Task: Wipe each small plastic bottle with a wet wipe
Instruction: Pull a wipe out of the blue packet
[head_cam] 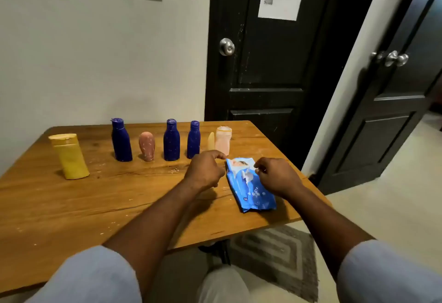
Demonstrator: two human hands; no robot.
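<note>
Left hand (pixel 205 168), right hand (pixel 277 176) pinch wipe pack (pixel 251 190).

Wipes pack (pixel 251 191) partly behind right hand (pixel 278 177)

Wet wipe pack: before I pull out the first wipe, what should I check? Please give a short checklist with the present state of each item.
1. The wet wipe pack lies flat on the wooden table: ok.
2. The left hand steadies its far corner: cannot tell; the fingers curl beside it.
3. The right hand pinches the flap: cannot tell.
4. A wipe is pulled out: not ok, none visible.
5. The nearest dark blue bottle stands upright, apart from the pack: ok.
</note>
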